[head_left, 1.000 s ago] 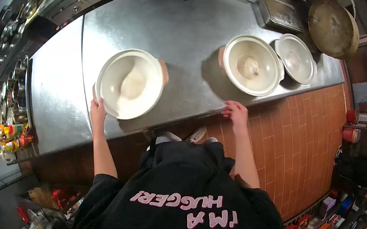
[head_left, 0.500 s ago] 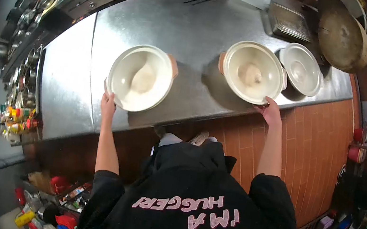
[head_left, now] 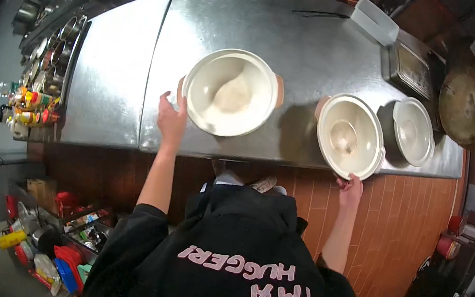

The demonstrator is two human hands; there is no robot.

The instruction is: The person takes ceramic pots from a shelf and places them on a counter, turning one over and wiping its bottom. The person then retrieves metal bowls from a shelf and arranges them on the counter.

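A round casserole pot (head_left: pixel 231 93), cream inside with peach side handles, stands on the steel table (head_left: pixel 113 76). Beside its left handle is my left hand (head_left: pixel 172 121), with fingers spread apart. A second matching casserole pot (head_left: pixel 345 137) sits to the right, near the table's front edge, its inside facing me. My right hand (head_left: pixel 351 188) grips this pot at its near rim, thumb and fingers closed there. Close behind its right side is a third white pot (head_left: pixel 412 133) with small side handles.
At the back right are a clear plastic container (head_left: pixel 374 22), a metal tray (head_left: pixel 410 71) and a large worn wok (head_left: pixel 467 105). Dark chopsticks-like sticks (head_left: pixel 321 14) lie at the back. Sauce bottles (head_left: pixel 33 107) and steel pots (head_left: pixel 57 51) line the left end.
My left hand has come off the left pot and its fingers have opened. My right hand stays on the right pot. The camera view has turned, shifting the table in frame.
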